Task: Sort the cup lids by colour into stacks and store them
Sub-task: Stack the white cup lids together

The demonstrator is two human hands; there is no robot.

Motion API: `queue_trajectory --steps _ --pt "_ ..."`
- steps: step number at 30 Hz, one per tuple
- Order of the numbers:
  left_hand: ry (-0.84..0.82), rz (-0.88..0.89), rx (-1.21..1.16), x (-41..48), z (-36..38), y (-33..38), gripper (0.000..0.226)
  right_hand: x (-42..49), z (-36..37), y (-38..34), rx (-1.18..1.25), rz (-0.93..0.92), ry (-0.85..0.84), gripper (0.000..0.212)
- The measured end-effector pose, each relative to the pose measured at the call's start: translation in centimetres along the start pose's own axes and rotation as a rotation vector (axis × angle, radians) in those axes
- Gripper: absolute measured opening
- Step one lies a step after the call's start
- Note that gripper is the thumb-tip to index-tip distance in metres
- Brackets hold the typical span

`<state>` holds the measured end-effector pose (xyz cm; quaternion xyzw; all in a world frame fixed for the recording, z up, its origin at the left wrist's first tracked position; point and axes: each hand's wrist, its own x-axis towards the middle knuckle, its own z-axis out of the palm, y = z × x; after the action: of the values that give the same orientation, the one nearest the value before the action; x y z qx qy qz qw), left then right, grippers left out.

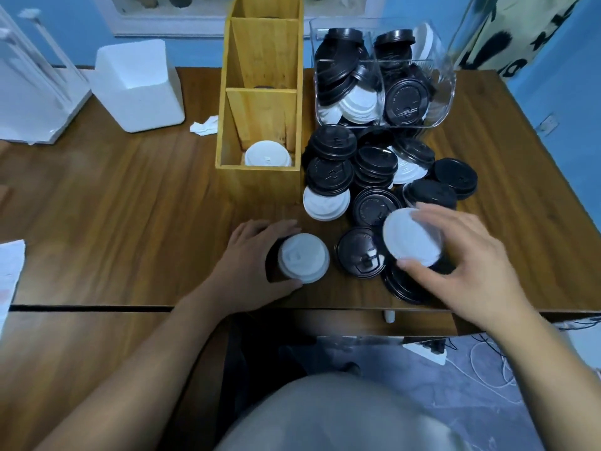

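The right hand point(461, 255) is gripping one white lid point(411, 237) by its rim, tilted, above the loose black lids point(361, 252) right of the wooden rack point(260, 177). The left hand point(250, 255) is clasping a white stack point(302, 257) in front of the rack, whose nearest compartment is holding another white lid point(267, 154).

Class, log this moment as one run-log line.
left hand: holds white lid stack | right hand: holds white lid | wooden organiser: white lids inside
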<state>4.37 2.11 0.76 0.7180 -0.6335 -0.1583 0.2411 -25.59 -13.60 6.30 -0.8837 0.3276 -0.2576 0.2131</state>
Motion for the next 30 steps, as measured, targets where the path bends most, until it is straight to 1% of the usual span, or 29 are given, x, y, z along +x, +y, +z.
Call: queue_trajectory --steps 2,4,6,9,13,17,22,24,27,30 --pt "-0.034 0.008 -0.004 0.0 -0.1 -0.3 0.086 1.4 2.4 -2.5 0.046 -0.171 -0.131 0.063" --pt "-0.014 0.031 0.0 -0.1 0.1 -0.5 0.086 2.6 5.1 -4.2 0.05 -0.259 -0.267 0.063" --pt "0.006 0.033 0.002 0.0 0.2 -0.6 0.091 3.5 7.5 -5.0 0.001 -0.29 -0.354 0.061" --pt "0.018 0.019 -0.001 0.0 0.3 -0.7 0.097 4.3 9.2 -5.3 -0.061 -0.282 -0.42 0.061" --pt "0.017 0.025 -0.012 0.1 0.4 -0.8 0.099 4.7 9.5 -5.2 -0.13 -0.299 -0.461 0.061" --pt "0.002 0.023 -0.036 0.1 0.4 -1.1 0.099 4.9 9.8 -5.1 -0.167 -0.337 -0.456 0.06" --pt "-0.025 0.061 -0.032 0.0 0.5 -1.7 0.093 4.6 10.3 -5.3 -0.147 -0.362 -0.385 0.046" --pt "-0.016 0.098 -0.043 -0.1 0.4 -1.9 0.092 4.5 10.5 -5.2 -0.126 -0.35 -0.353 0.043" --pt "0.004 0.117 -0.046 -0.2 0.5 -1.9 0.092 4.4 10.8 -5.2 -0.108 -0.312 -0.337 0.046" --pt "0.027 0.114 0.006 -0.1 0.9 -1.8 0.091 4.9 10.7 -5.3 -0.12 -0.258 -0.387 0.053"
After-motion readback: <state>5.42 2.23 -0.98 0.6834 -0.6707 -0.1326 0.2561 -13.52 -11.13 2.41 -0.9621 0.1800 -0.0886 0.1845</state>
